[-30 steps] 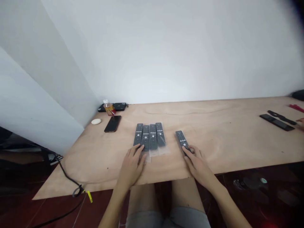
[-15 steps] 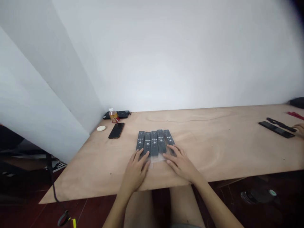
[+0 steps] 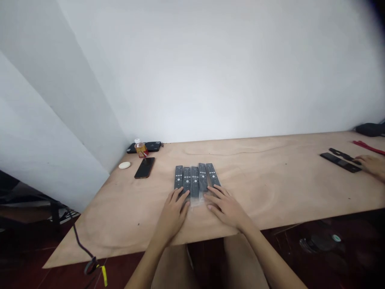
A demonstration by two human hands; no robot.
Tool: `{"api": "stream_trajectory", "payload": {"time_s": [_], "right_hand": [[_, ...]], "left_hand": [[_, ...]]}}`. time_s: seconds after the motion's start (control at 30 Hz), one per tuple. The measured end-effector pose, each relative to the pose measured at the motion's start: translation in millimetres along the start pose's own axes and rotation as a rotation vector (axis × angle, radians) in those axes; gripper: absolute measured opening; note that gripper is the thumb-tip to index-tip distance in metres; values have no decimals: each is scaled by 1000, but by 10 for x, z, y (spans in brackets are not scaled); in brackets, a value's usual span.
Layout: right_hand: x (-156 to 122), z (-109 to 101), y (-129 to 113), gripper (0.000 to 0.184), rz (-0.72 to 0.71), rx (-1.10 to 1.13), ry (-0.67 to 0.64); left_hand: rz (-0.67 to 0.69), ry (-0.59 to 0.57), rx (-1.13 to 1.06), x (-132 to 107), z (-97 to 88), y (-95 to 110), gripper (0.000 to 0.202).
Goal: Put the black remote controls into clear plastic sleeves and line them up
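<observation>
**Both hands lie open at the near end of a row of remotes**

The left hand [image 3: 171,218] and the right hand [image 3: 225,208] lie palm down, fingers spread and slightly curved, with the wrists angled in toward each other. Neither hand is wrapped around anything. The left fingertips [image 3: 180,196] reach the lower ends of the leftmost remote controls, and the right fingertips [image 3: 210,196] reach the lower end of the rightmost ones. Directly ahead of and between the hands, the five remote controls [image 3: 195,180] lie side by side, nearly touching, their long sides parallel. Clear plastic wrap [image 3: 195,199] sticks out from their lower ends into the gap between the hands.

Both forearms cross the near edge of the plywood tabletop [image 3: 270,188], so only a narrow strip lies behind the hands. Farther left of the left hand lie a black smartphone [image 3: 144,167] and a small white oval object [image 3: 124,165]. Beyond them stand a bottle [image 3: 140,148] and a flat black box [image 3: 152,146]. Plywood stretches far to the right of the right hand, up to a co-worker's hand [image 3: 371,165] beside two dark remotes [image 3: 339,162].
</observation>
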State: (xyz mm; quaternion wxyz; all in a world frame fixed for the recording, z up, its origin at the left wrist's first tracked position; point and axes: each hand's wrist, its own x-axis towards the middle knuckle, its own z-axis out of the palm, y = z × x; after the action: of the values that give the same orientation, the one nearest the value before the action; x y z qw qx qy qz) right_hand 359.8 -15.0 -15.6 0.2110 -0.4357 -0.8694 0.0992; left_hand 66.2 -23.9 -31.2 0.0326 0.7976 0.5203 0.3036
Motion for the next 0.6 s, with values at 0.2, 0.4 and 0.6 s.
{"api": "stream_trajectory", "payload": {"time_s": [0.2, 0.4, 0.6], "right_hand": [[18, -49, -72, 27, 47, 35, 44], [26, -77, -100, 35, 69, 35, 27], [0, -52, -66, 35, 43, -28, 5]], "left_hand": [[-46, 65, 65, -12, -24, 43, 36], [-32, 75, 31, -10, -84, 83, 42], [200, -97, 17, -27, -119, 112, 49]]}}
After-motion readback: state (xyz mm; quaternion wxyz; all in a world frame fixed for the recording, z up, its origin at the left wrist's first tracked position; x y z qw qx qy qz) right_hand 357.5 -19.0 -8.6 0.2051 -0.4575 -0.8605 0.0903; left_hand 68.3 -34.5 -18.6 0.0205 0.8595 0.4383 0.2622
